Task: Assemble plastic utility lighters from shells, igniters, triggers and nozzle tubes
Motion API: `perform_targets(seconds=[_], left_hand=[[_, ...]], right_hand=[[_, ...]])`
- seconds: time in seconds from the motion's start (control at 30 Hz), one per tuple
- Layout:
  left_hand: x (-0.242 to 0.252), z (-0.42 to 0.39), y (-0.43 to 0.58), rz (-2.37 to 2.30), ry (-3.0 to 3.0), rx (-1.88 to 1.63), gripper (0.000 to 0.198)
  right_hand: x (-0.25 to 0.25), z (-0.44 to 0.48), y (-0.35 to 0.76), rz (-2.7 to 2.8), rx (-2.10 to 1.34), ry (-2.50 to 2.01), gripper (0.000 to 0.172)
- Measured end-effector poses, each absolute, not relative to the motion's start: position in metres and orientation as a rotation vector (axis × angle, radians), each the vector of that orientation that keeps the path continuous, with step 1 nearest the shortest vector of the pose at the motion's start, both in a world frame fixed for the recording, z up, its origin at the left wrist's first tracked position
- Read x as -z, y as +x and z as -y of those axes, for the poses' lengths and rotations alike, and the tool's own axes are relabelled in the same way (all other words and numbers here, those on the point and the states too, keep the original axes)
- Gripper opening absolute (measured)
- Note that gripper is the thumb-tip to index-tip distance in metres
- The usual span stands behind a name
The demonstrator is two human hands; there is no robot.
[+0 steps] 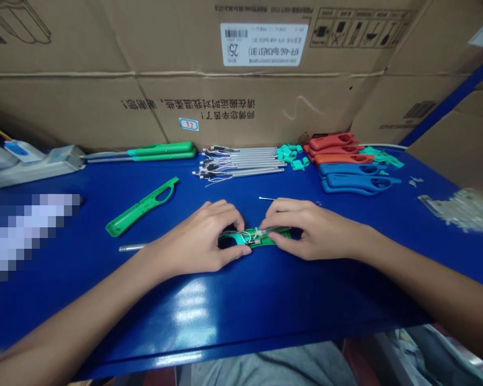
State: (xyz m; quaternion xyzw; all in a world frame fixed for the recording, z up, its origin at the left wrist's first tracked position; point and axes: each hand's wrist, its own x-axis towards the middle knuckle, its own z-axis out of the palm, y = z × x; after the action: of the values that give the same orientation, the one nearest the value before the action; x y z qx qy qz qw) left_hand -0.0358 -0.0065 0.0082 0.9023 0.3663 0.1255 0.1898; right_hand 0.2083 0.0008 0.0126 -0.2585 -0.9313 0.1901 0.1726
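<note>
My left hand pinches the left end of a green lighter casing half, lying open side up on the blue table. A turquoise piece and thin white wires sit in it between my hands. My right hand, thumb and fingers closed, grips a clear plastic lighter tank over the casing's right part; its fingers hide much of it. From under my left wrist sticks out a silver metal tube. Another green casing half lies beyond my left forearm.
Silver tubes with wires, turquoise pieces, red casings and blue casings lie along the back. Green-handled lighters and a power strip are at left, clear parts at right. Cardboard walls the back.
</note>
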Motion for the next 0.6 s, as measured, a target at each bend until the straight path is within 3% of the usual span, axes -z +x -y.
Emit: perform_targets(seconds=[0.6], left_hand=[[-0.0068,0.0067,-0.0353,-1.035,2.525,-0.379,0.023]], right_hand=[[-0.0087,-0.0008,0.2063,2.650,-0.510,-0.696,0.020]])
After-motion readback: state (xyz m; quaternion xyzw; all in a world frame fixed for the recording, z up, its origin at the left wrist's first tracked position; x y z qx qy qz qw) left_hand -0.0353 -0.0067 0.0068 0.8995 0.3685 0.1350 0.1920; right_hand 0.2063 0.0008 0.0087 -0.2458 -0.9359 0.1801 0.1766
